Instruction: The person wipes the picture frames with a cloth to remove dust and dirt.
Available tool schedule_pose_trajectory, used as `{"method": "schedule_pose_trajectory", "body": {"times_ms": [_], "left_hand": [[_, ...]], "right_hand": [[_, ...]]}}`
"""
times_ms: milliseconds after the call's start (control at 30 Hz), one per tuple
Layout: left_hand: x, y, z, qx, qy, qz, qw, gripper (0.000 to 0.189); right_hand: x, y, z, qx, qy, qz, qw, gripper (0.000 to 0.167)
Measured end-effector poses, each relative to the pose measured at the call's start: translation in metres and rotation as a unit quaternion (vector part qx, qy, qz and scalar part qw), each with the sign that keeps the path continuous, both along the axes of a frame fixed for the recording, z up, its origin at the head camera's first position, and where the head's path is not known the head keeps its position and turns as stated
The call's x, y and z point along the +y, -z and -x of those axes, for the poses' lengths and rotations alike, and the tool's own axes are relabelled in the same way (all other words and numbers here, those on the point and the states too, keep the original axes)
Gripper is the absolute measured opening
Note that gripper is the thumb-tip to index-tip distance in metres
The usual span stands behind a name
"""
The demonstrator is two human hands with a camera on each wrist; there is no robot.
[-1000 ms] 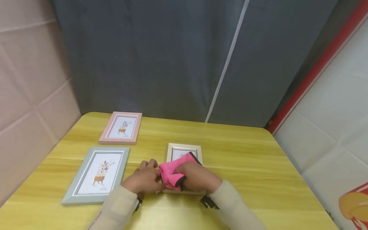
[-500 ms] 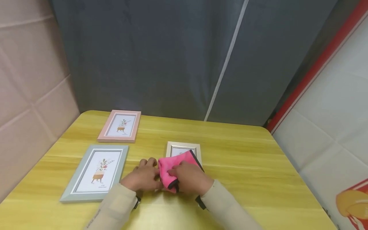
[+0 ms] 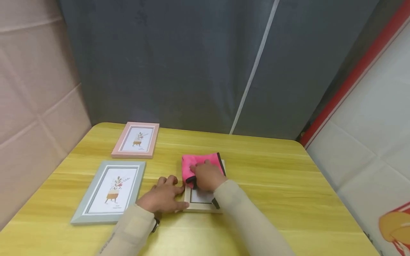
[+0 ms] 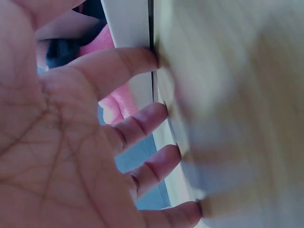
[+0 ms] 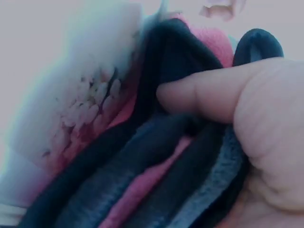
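A small cream photo frame [image 3: 205,207] lies flat on the wooden table, its upper part under a folded pink cloth [image 3: 201,160] with black edging. My right hand [image 3: 207,176] grips the cloth against the frame's glass; in the right wrist view the thumb pinches the layered black edging [image 5: 156,57] beside a flower print [image 5: 95,102]. At the frame's left side, my left hand [image 3: 163,197] is spread, thumb at the lower left corner and index fingertip by the left edge. Its fingertips [image 4: 159,111] rest on the table in the left wrist view.
To the left lies a larger grey-blue photo frame [image 3: 141,177]. Behind it, near the far edge, is a pink photo frame [image 3: 155,140]. A dark curtain [image 3: 160,71] hangs past the table [image 3: 272,185], with pale walls on both sides.
My right hand has slid the cloth up the cream frame, away from me, uncovering the lower glass and bottom edge. My left hand has stayed by the frame's left side.
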State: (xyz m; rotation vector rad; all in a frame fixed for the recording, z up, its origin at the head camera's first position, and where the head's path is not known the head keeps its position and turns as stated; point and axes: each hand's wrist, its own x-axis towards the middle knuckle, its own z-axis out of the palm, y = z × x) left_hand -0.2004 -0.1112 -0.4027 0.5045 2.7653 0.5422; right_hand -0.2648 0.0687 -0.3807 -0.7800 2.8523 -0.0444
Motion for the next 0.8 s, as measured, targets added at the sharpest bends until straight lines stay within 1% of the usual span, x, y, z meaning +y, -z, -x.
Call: {"method": "schedule_pose_trajectory", "body": {"times_ms": [67,133,167,233,300,367,433,467,533,567,633,800], "left_hand": [[0.002,-0.001,0.001,-0.002,-0.001,-0.005,1.0,0.07],[0.004,-0.001,0.001,-0.001,-0.001,-0.006,1.0,0.071],[0.005,-0.001,0.002,-0.002,-0.001,-0.007,1.0,0.072],[0.006,-0.002,0.002,-0.002,-0.004,-0.006,1.0,0.073],[0.006,-0.003,0.002,-0.003,-0.007,-0.004,1.0,0.073],[0.005,-0.003,0.001,-0.004,-0.01,-0.006,0.9999,0.073],[0.005,-0.003,0.0,-0.002,-0.012,-0.007,0.9999,0.071],[0.005,-0.003,0.0,0.0,-0.014,-0.006,0.9999,0.07],[0.004,-0.003,0.0,0.003,-0.017,-0.006,0.9998,0.068],[0.004,-0.003,0.0,0.004,-0.018,-0.006,0.9998,0.068],[0.004,-0.003,0.001,0.004,-0.021,-0.007,0.9997,0.068],[0.004,0.001,-0.001,0.002,-0.022,-0.01,0.9997,0.07]], "right_hand": [[0.01,-0.002,0.001,-0.015,-0.001,0.048,0.9987,0.04],[0.023,-0.007,-0.001,-0.024,-0.011,0.099,0.9947,0.031],[0.029,-0.01,-0.004,-0.025,-0.017,0.12,0.9923,0.025],[0.041,-0.017,-0.014,-0.02,-0.038,0.145,0.9885,0.022],[0.05,-0.022,-0.028,-0.017,-0.069,0.152,0.9858,0.027],[0.056,-0.023,-0.043,-0.027,-0.106,0.154,0.982,0.031],[0.058,-0.019,-0.056,-0.042,-0.146,0.153,0.9765,0.028],[0.057,-0.017,-0.061,-0.046,-0.163,0.15,0.974,0.023],[0.055,-0.01,-0.069,-0.052,-0.177,0.144,0.9723,0.023],[0.053,-0.007,-0.071,-0.048,-0.179,0.138,0.973,0.026],[0.051,-0.003,-0.074,-0.043,-0.167,0.129,0.9766,0.032],[0.051,0.002,-0.075,-0.037,-0.132,0.122,0.983,0.031]]}}
